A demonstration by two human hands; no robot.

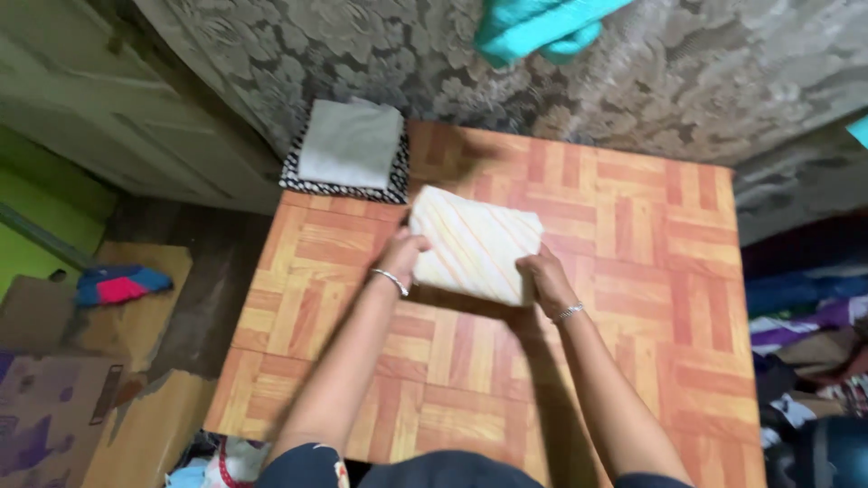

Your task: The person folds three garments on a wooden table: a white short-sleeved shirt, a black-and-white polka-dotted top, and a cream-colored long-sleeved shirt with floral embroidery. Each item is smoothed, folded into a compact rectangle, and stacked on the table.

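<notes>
While both hands, left (402,255) and right (542,276), clamp the folded striped cloth (475,242) mid-surface (633,298), stacking on the 2-piece pile (351,145) needs a lift.

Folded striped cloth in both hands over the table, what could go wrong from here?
1. The cloth is gripped only at its two ends, by the left hand and the right hand; its middle could sag and the fold may come loose.
2. The stack of folded pieces sits at the table's far left corner, partly past the edge; a nudge could tip it off.
</notes>
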